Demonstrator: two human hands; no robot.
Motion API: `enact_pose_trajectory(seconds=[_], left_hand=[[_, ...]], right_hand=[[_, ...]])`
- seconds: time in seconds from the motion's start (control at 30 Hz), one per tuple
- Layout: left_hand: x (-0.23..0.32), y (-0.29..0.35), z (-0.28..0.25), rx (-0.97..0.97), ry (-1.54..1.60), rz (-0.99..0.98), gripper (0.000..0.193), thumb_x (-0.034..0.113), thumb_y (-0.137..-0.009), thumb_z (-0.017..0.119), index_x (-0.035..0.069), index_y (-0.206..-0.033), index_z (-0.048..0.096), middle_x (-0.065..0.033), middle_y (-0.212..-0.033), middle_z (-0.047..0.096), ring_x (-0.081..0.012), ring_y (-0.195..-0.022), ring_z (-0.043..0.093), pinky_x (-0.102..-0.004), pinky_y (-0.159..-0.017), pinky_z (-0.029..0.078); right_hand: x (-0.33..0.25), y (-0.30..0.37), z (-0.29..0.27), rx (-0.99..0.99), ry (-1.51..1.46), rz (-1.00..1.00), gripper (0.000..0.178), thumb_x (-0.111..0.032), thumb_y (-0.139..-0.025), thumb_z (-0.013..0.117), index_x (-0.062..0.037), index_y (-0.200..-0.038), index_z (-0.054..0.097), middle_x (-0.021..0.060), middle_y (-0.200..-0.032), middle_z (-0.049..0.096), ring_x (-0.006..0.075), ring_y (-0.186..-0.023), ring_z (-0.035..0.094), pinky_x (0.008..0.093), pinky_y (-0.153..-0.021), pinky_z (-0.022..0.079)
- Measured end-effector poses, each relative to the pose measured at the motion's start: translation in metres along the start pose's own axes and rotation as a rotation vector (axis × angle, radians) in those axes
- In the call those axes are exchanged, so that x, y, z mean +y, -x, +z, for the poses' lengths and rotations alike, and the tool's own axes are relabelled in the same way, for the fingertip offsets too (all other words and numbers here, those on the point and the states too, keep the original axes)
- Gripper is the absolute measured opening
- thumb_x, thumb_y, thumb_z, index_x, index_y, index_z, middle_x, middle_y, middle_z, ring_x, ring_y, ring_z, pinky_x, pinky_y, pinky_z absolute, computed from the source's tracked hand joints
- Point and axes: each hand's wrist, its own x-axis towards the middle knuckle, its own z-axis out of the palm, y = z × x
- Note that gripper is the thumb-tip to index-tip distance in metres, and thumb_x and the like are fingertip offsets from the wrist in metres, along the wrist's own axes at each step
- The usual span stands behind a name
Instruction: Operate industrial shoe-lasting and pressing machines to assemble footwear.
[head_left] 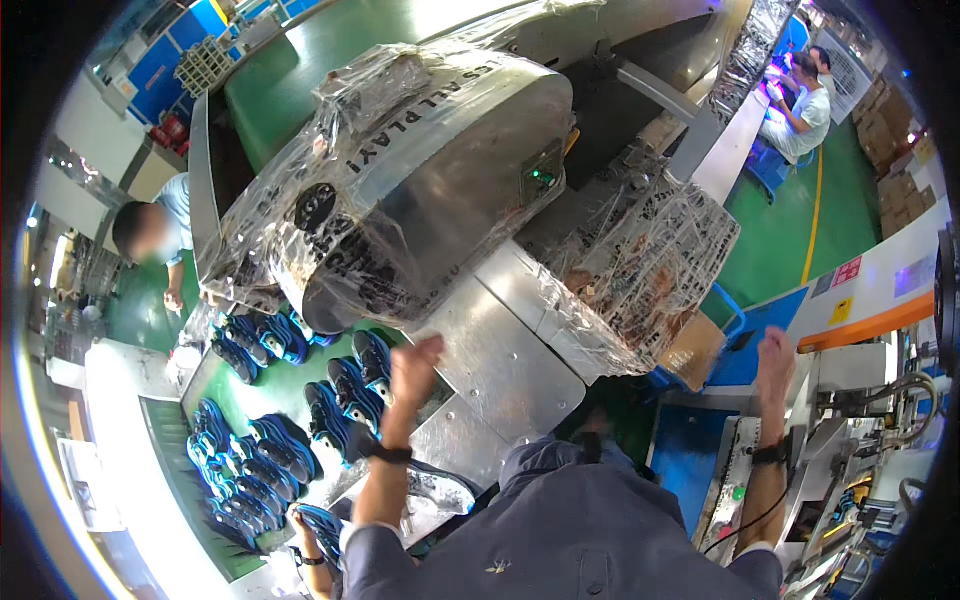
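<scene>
My left hand (412,372) is raised between the machine's metal plate and a green belt (345,440). It looks empty, its fingers blurred but loosely stretched. Nearest to it are black sports shoes with blue soles (372,358), standing on the belt just to its left. Farther right, my right hand (775,368) is held up beside the white and orange equipment. Its fingers point away from me, seen nearly edge-on, and I see nothing held. Dark bands circle both wrists. At lower left, another person's hand (300,528) is at a blue-soled shoe (322,525).
A metal machine housing (440,150) wrapped in clear film spans the far middle, beside a film-covered box (660,265). Several more shoes (250,470) crowd the belt at left. A co-worker (165,232) stands at far left; others sit far right (800,110). Equipment with hoses (890,410) lines the right.
</scene>
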Motion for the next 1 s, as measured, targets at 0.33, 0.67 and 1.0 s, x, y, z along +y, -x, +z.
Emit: enact_pose_trajectory(seconds=[0.33,0.67,1.0], left_hand=[[0.184,0.137,0.072,-0.363,0.007,0.298,0.057,0.034,-0.093,0.063,0.0,-0.137,0.049,-0.0219,-0.138,0.053,-0.0379,-0.127,0.05,-0.0434,-0.106,0.042],[0.258,0.083,0.202,0.199,-0.354,0.528,0.101,0.041,-0.073,0.077,0.004,-0.151,0.025,-0.0236,-0.16,0.013,-0.0418,-0.149,0.006,-0.0593,-0.12,0.004],[0.26,0.069,0.245,0.531,-0.484,0.531,0.075,0.011,-0.073,0.074,0.012,-0.142,0.044,-0.0162,-0.154,0.032,-0.0388,-0.147,0.018,-0.0604,-0.119,0.014]], right_hand=[[-0.113,-0.211,0.115,-0.284,0.005,-0.428,0.034,-0.018,-0.1,0.049,0.0025,-0.127,0.057,0.0226,-0.122,0.063,0.0347,-0.114,0.061,0.0387,-0.098,0.046],[-0.127,-0.245,0.212,-0.432,0.044,-0.375,0.052,-0.035,-0.106,0.036,0.0009,-0.142,0.044,0.0243,-0.133,0.056,0.0383,-0.123,0.053,0.0421,-0.101,0.045],[-0.122,-0.252,0.212,-0.505,0.14,-0.644,0.051,-0.037,-0.106,0.037,-0.002,-0.142,0.045,0.0217,-0.104,0.068,0.0373,-0.088,0.067,0.0441,-0.072,0.053]])
